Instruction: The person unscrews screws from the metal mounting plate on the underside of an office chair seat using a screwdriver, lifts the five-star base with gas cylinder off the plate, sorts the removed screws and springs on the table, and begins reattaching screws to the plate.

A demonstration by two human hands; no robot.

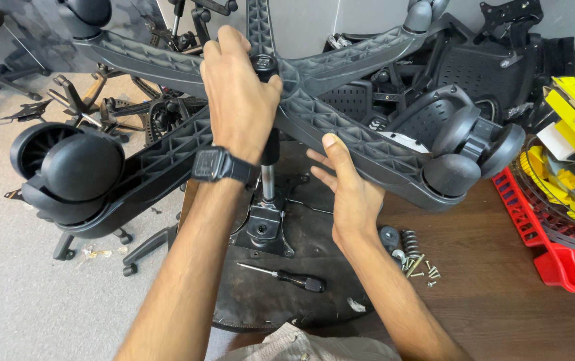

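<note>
1. a view from a head-worn camera looks down at two bare forearms working on an upturned office chair; a black five-armed chair base [341,127] fills the upper half of the view, held above the underside of the seat [280,294], which lies on a brown table [501,301].
2. the left hand [237,100], with a black wristwatch [220,166] on its wrist, is closed around the hub of the base where the arms meet; the fingers wrap over the top of the hub.
3. the right hand [347,187] is open and flat, palm pressed up under one arm of the base; it grips nothing.
4. a chrome gas cylinder [268,180] runs from the hub down to the metal seat plate [264,230].
5. the base looks like rigid ribbed plastic, fairly heavy and awkwardly wide; the castor wheels [76,167] at the arm tips probably swivel and roll, so they make poor handholds; the hub and the ribbed arms near it seem the firmest places to hold.
6. a black-handled screwdriver [291,276] lies on the seat; loose screws and a spring [416,257] lie just beside it on the table; a red crate [555,247] stands at the right.
</note>
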